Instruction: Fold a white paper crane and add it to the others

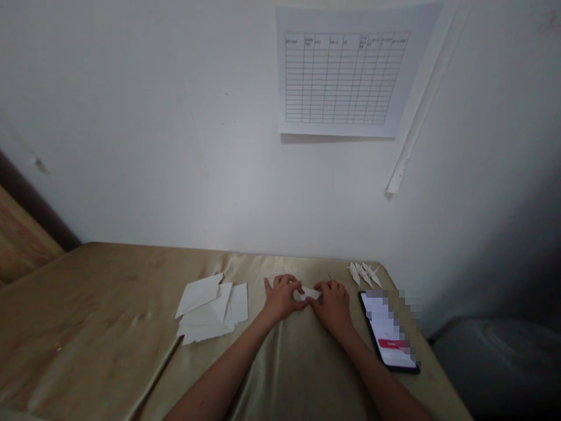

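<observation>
Between my two hands, low over the cloth-covered table, is a small folded piece of white paper [309, 293]. My left hand [283, 297] pinches its left side with thumb and fingertips. On the other side my right hand [335, 301] grips the right edge the same way. The fingers cover parts of the paper, so its full shape is hidden. Several loose white paper sheets [205, 316] lie overlapping to the left of my left hand. Beyond my right hand sit folded paper cranes [364, 273] in a tight row.
A smartphone [388, 330] with a lit, partly blurred screen lies at the table's right side. The gold-brown satin cloth [109, 310] is wrinkled. Behind the table rises a white wall [153, 146] with a printed table sheet [346, 76] on it. Something dark grey [499, 362] stands at right.
</observation>
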Demonstrator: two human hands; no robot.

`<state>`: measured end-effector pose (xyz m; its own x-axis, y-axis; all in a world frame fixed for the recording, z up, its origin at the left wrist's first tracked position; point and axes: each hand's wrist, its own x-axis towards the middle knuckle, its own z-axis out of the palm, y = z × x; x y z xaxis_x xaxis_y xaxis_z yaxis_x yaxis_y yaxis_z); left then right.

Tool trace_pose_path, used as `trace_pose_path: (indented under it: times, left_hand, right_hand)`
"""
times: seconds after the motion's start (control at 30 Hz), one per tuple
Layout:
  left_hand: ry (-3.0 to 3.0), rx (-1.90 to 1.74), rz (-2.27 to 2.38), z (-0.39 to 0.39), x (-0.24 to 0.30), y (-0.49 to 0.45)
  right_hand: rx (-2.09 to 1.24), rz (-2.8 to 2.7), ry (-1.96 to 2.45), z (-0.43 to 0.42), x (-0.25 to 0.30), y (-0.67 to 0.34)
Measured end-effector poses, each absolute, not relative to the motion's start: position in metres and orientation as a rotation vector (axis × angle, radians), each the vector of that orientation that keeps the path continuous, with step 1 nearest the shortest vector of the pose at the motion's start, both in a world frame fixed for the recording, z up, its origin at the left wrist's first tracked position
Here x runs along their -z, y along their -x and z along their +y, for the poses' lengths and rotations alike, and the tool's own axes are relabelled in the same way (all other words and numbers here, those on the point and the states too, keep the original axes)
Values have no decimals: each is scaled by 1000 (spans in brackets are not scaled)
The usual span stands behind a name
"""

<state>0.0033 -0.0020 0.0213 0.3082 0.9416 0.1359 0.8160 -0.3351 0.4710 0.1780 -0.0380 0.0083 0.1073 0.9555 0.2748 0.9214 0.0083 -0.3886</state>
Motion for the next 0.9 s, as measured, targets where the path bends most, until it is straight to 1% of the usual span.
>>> trace_pose_path:
  times: [0.3,0.9]
  left_hand:
    - [-2247,-527,1594,-4,-25,-5]
    - [-2247,-521,1588,-6,-24,-4]
  right_hand:
    - [-168,-1802,1947,-33,-11,-184]
    - [-132,-1849,1929,-25,-7,-199]
